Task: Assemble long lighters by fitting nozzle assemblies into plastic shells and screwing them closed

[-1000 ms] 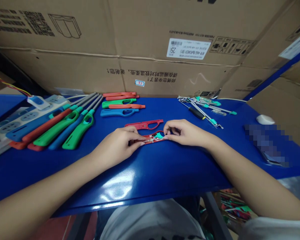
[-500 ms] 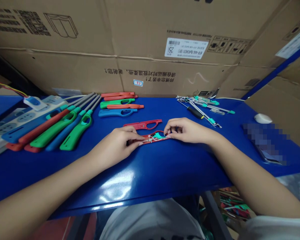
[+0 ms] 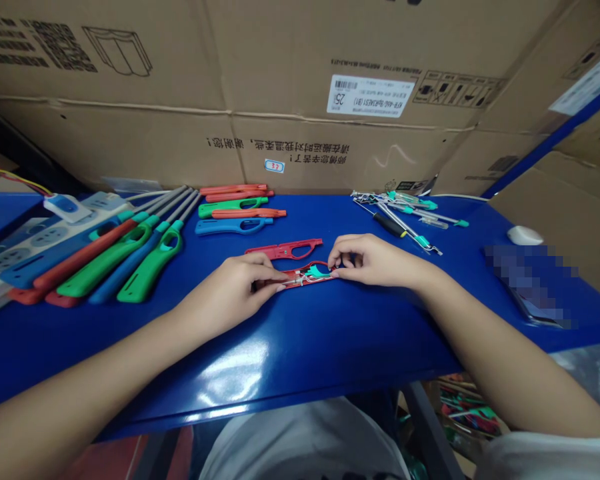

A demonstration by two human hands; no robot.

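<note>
Between my hands lies an opened red lighter casing half [image 3: 294,275] with a teal trigger piece [image 3: 315,271], thin wires and small metal parts inside. My left hand [image 3: 245,283] is closed on the casing's left end, thumb along its near edge. At the right end, my right hand [image 3: 363,261] pinches the casing near the trigger loop, its fingertips curled together; what lies under them is partly hidden. Just behind, the other red casing half [image 3: 290,249] rests on the blue table, its left end close behind my left fingers.
Long-necked lighters [image 3: 150,263] lie at left beside a power strip [image 3: 47,233]. Several coloured handle casings [image 3: 237,227] are behind. At right are metal rods with teal parts [image 3: 410,210], a black screwdriver [image 3: 390,225], a white mouse [image 3: 525,235] and a blurred-out dark object [image 3: 527,283]. Cardboard [image 3: 280,93] walls the back.
Both hands keep their places on the red casing half. The whole view has shifted very slightly; nothing else visibly differs.
</note>
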